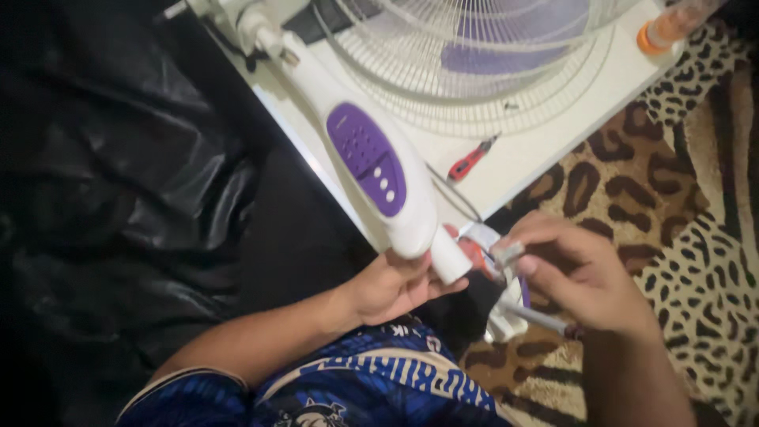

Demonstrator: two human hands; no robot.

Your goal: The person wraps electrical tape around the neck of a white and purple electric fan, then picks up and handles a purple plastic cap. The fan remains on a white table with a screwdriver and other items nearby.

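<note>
Holding the lower end of a white plastic fan stem with a purple button panel (371, 170), the left hand (395, 286) has its fingers wrapped around the short white tube at the bottom of that stem, the grip clamped on it just under the widest part of the housing. The stem runs up and to the left toward the white wire fan guard with purple blades behind it (474, 55), which lies on a white flat surface (538, 150); the lower end of the stem hangs off the edge of that surface, over the person's lap. The right hand (581, 277) is closed on a slim metal-shafted tool (534, 316), the thumb and forefinger pinching a small grey piece at its top, just beside the tube's open end; a small white and red part sits between the two hands, too blurred to tell what it is. A red-handled small tool (472, 160) lies on the surface near the guard, and an orange-capped clear bottle (672, 25) rests at the far corner. As a judgement, the work at the stem's end looks to be under way, not finished: the stem is separate from any base, and both hands are busy at it. A leopard-print rug (672, 205) covers the floor at right.
</note>
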